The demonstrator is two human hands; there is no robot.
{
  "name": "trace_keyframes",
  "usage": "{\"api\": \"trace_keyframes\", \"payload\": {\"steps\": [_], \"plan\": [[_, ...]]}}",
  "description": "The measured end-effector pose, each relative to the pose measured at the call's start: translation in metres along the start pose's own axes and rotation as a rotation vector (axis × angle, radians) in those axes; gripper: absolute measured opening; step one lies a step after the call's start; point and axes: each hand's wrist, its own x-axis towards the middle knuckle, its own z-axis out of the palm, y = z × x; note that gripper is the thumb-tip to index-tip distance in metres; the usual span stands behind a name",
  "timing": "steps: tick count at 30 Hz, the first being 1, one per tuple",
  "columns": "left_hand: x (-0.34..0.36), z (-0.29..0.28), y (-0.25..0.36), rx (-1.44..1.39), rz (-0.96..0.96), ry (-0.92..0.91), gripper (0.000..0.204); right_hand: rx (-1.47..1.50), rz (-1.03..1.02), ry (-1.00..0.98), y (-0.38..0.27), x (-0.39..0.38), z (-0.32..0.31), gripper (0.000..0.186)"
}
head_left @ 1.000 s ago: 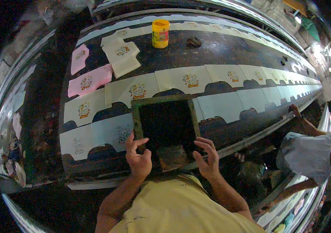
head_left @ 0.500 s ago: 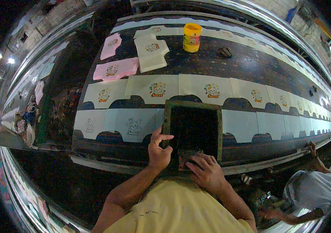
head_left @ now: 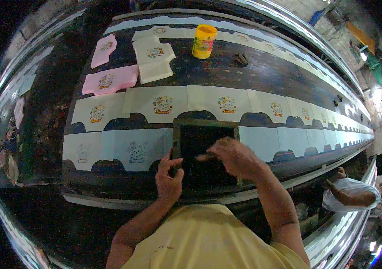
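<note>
A dark screen with a square frame [head_left: 204, 123] lies over the front row of pale blue cut fabric pieces [head_left: 260, 143]. My left hand [head_left: 169, 179] is curled at the frame's left edge, gripping it. My right hand [head_left: 233, 157] is over the screen's dark middle, smeared by motion; whether it holds anything is unclear. Left of the frame, pale pieces [head_left: 135, 150] carry faint outline cartoon prints. Behind it runs a row of cream pieces [head_left: 204, 98] with coloured cartoon prints.
The long dark table [head_left: 280, 67] also carries pink piles [head_left: 123, 76], a cream pile [head_left: 153, 67], a yellow tub [head_left: 202, 47] and a dark lump [head_left: 240, 58]. A co-worker in a white top [head_left: 347, 201] is at the lower right. Another long table [head_left: 25, 125] stands left.
My right hand has gone from the frame's right side to its lower part, then up over its middle. My left hand stays at the left edge. The co-worker's arm has drawn back.
</note>
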Motion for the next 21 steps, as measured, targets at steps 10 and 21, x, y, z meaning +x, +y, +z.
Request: {"api": "trace_keyframes", "payload": {"steps": [10,21], "plan": [[-0.003,0.0,-0.002,0.124,0.096,0.001,0.045,-0.204,0.065,0.222,-0.004,0.014,0.031,0.055],[-0.003,0.003,0.0,0.154,0.101,-0.01,0.053,-0.172,0.111,0.1,-0.076,-0.081,0.084,0.064]]}}
